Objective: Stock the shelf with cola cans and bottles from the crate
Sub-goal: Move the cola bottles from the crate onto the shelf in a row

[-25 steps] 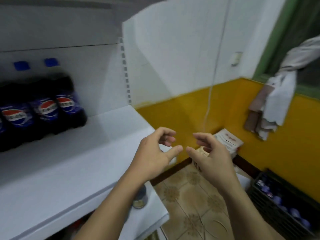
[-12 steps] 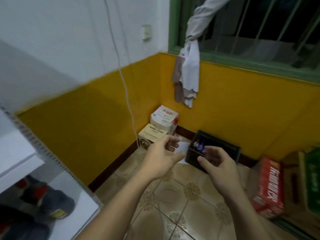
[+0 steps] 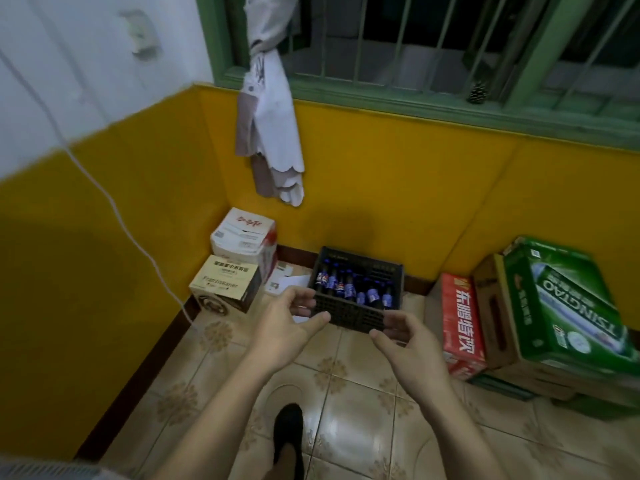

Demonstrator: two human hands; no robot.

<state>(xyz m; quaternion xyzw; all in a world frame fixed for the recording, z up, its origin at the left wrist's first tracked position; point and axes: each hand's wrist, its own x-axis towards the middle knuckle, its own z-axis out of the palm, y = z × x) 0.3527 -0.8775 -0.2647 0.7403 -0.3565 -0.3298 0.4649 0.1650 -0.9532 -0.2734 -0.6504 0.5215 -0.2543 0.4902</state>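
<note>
Head view looks down two bare forearms to the black crate [image 3: 356, 315], which sits on the tiled floor against the yellow wall with blue-labelled cola bottles [image 3: 349, 287] standing upright in it. The left hand [image 3: 287, 327] and right hand [image 3: 408, 344] are held out before it, apart from each other, with fingers loosely curved, thumbs spread and nothing in either. Stacked cardboard boxes [image 3: 225, 289] fill the corner left of the crate — a red carton [image 3: 460, 323] and a green carton [image 3: 568, 299] lie to its right.
</note>
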